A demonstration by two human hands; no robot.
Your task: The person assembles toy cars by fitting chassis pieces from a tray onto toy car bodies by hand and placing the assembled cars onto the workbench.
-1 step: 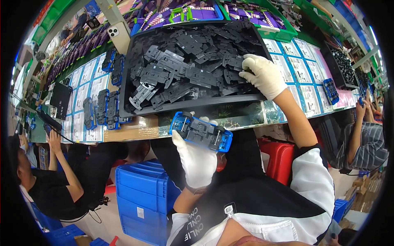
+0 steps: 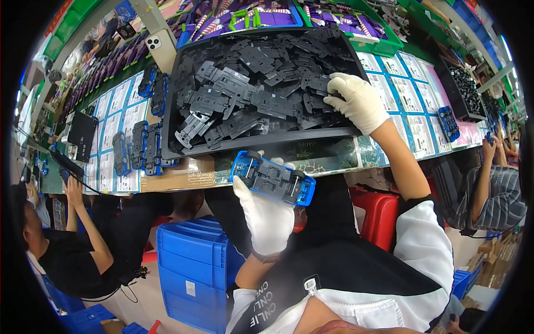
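- Several blue toy cars with black undersides (image 2: 139, 147) lie grouped left of centre on a tabletop covered in white sheets (image 2: 104, 172), some partly masked by neighbours.
- Next along, a big black plastic tray (image 2: 311, 136) heaped with flat black plastic plates (image 2: 231, 89); black on black, so the lower ones blur together.
- Just below it, the white-gloved left hand (image 2: 268, 222) is clamped around 1 blue plastic toy car (image 2: 267, 179), wheels up, in front of the tray; most fingers are hidden behind it.
- Looks light and stiff, maybe slick against cloth, axles the likely weak spot; the long sides between the wheels seem the best hold.
- Over to the white-gloved right hand (image 2: 359, 106), curled at the tray's right side, fingertips at the plates; whether they pinch 1, I can't tell.
- Far right, a black bin (image 2: 451, 92) holds small dark parts (image 2: 464, 83), too tiny to identify.
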